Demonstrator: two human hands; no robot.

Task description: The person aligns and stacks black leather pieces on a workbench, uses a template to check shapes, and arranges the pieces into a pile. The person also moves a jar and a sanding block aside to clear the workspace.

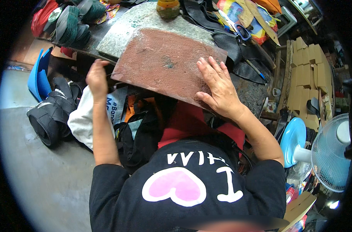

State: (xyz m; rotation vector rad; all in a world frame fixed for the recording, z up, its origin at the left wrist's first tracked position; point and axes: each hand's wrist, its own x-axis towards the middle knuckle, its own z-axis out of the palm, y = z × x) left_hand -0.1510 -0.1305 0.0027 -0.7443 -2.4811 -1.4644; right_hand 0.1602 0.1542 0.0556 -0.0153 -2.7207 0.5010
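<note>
Fingers (209, 72) of your right hand (219, 91) lay spread on the right end of the reddish-brown board (156, 58), which rested on the speckled grey slab (120, 33) with its near edge jutting toward you. Your left hand (98, 79) was raised just beside the board's left corner, too blurred to tell whether it gripped anything.
</note>
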